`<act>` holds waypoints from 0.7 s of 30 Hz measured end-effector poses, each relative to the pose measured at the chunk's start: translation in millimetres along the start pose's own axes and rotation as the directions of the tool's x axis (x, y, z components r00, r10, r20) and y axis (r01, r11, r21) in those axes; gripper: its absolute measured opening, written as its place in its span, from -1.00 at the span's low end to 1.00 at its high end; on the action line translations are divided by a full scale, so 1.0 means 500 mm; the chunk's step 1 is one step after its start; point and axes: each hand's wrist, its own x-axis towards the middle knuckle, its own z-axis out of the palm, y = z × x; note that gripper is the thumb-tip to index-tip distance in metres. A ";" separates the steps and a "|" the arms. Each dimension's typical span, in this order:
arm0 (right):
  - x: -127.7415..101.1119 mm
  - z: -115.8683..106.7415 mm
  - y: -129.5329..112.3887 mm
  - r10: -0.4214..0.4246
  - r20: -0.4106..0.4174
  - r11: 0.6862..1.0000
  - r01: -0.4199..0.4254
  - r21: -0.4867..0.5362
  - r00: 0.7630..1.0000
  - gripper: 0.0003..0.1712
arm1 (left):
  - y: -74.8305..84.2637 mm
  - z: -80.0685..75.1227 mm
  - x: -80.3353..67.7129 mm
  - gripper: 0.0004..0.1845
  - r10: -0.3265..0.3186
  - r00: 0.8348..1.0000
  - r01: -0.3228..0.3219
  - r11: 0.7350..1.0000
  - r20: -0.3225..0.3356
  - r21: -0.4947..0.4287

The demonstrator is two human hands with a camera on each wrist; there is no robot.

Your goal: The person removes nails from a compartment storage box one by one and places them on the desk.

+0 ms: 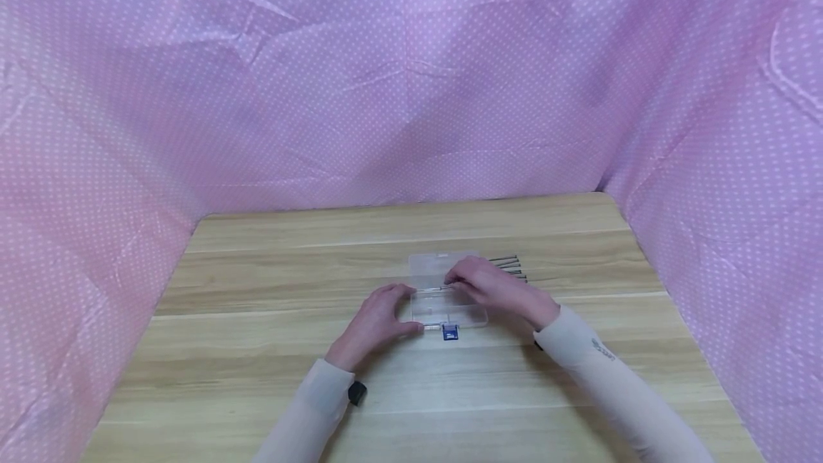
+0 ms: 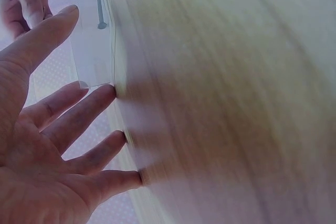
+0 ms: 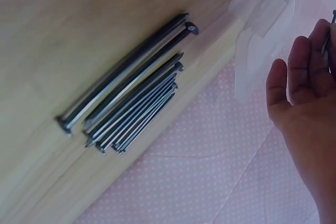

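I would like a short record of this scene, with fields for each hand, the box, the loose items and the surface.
left hand: fingers straight, tips resting against the left end of the clear plastic box
right hand: over the box, pinching a nail at its fingertips
box: transparent, flat on the table, with a blue clasp at the near edge
loose items: a row of dark nails lying side by side beside the box, on its right
surface: wooden table
backdrop: pink dotted cloth around three sides

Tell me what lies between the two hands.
The clear plastic box lies between the left hand and the right hand, both touching it; the head view shows this.
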 end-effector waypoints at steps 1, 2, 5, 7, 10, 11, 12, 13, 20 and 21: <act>-0.003 -0.002 0.001 -0.002 -0.009 1.000 0.002 0.004 1.000 -0.83 | 0.000 0.000 0.000 -0.27 -0.001 1.000 0.001 1.000 0.002 -0.003; -0.006 -0.003 0.002 -0.004 -0.015 1.000 0.004 0.006 1.000 -0.83 | 0.001 -0.001 0.001 -0.28 -0.003 1.000 0.003 1.000 0.003 -0.005; -0.013 -0.009 0.002 0.013 -0.027 1.000 -0.012 0.012 1.000 -0.84 | 0.002 -0.003 0.002 -0.27 -0.011 1.000 0.011 1.000 0.007 -0.005; -0.016 -0.013 0.001 0.023 -0.031 1.000 -0.023 0.006 0.999 -0.85 | 0.002 -0.003 0.002 -0.27 -0.013 1.000 0.013 1.000 0.008 -0.002; -0.021 -0.017 0.000 0.030 -0.043 1.000 -0.030 0.002 0.999 -0.86 | 0.001 -0.003 0.002 -0.26 -0.017 1.000 0.017 1.000 0.007 0.001; -0.023 -0.018 0.001 0.030 -0.051 1.000 -0.029 0.002 0.998 -0.86 | 0.001 -0.002 0.001 -0.26 -0.018 1.000 0.018 1.000 0.007 0.001; -0.025 -0.019 0.001 0.027 -0.061 1.000 -0.027 -0.001 0.998 -0.87 | 0.001 -0.002 0.001 -0.26 -0.017 1.000 0.017 1.000 0.006 0.001; -0.028 -0.019 0.002 0.029 -0.068 1.000 -0.029 0.001 0.997 -0.88 | 0.001 -0.002 0.002 -0.26 -0.018 1.000 0.018 1.000 0.006 0.001; -0.040 -0.022 0.011 0.065 -0.118 0.998 -0.064 0.008 0.991 -0.91 | 0.002 -0.001 0.003 -0.25 -0.021 1.000 0.021 1.000 0.005 0.006; -0.042 -0.023 0.012 0.068 -0.126 0.998 -0.067 0.008 0.990 -0.92 | 0.002 -0.001 0.003 -0.25 -0.021 1.000 0.021 1.000 0.005 0.008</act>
